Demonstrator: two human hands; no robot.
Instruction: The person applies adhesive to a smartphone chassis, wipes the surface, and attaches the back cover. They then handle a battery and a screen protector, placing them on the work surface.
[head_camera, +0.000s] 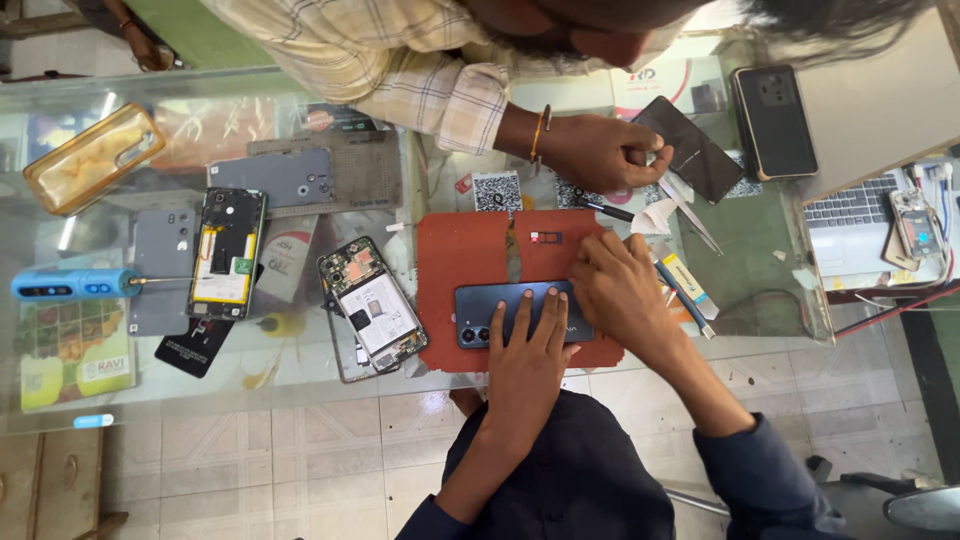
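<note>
A dark blue phone (476, 316) lies back up on a red mat (450, 250) on the glass counter. My left hand (525, 345) presses flat on its middle with the fingers spread. My right hand (625, 290) is curled over the phone's right end, and its fingertips rest at the upper edge. Anything under those fingers is hidden. A small SIM tray (545, 237) sits on the mat just above the phone.
A co-worker's hand (600, 150) holds a dark panel (695, 145) across the counter. Tweezers (690, 215) lie nearby. To the left are opened phones (372, 310) (228, 250), a blue electric screwdriver (70, 285), a grey back cover (270, 178) and a yellow case (95, 155). A laptop (850, 215) sits on the right.
</note>
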